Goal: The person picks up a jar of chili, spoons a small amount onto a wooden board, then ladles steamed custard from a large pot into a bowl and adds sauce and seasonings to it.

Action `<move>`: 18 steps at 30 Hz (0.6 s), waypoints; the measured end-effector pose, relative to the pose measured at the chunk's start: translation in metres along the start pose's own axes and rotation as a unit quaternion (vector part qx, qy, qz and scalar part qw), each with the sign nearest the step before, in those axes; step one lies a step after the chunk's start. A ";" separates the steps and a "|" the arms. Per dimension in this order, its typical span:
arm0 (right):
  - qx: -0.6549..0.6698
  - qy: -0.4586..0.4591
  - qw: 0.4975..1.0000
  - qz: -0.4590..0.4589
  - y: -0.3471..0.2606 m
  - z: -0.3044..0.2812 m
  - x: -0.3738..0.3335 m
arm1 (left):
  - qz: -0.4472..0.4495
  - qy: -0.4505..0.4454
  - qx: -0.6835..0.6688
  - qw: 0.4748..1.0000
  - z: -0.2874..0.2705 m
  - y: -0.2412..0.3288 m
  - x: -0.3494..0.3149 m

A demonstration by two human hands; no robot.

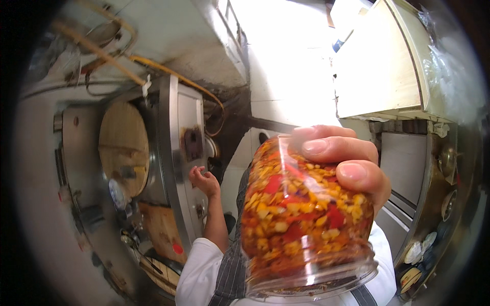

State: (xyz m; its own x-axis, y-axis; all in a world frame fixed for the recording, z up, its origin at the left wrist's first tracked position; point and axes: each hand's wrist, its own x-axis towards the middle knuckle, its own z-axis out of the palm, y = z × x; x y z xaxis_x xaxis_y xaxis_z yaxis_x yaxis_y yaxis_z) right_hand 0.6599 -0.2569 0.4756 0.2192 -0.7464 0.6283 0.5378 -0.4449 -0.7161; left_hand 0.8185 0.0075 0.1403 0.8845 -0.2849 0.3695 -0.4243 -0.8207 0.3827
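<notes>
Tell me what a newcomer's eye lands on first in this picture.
First, the clear jar packed with chopped red and yellow chilli, filling the lower middle close to the camera, gripped from the right by the right hand, fingers wrapped over it. Next, at left, a round wooden lid on a steel cooker, with the left hand open in front of the cooker's edge.

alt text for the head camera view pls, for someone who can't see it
A right hand holds a clear jar of chopped red and yellow chili close to the camera, tipped so its mouth faces down. Behind it, the left hand reaches toward a steel counter beside a round wooden lid.
</notes>
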 end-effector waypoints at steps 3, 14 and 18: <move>0.024 0.118 0.988 -0.093 0.046 0.012 0.049 | 0.044 -0.021 -0.020 0.999 0.054 0.039 0.038; -0.035 -0.033 0.998 -0.027 0.141 -0.020 0.211 | 0.131 -0.133 -0.164 0.969 0.182 0.224 0.211; -0.010 -0.069 0.997 -0.029 0.194 -0.047 0.260 | 0.063 -0.174 -0.245 0.952 0.210 0.287 0.261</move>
State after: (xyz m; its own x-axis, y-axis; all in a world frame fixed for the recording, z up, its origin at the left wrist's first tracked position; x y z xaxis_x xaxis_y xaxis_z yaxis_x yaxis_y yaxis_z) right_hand 0.7829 -0.5606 0.4862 0.2994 -0.6450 0.7031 0.5367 -0.4954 -0.6830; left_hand 0.9689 -0.4066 0.1687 0.7946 -0.5834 0.1683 -0.4960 -0.4638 0.7341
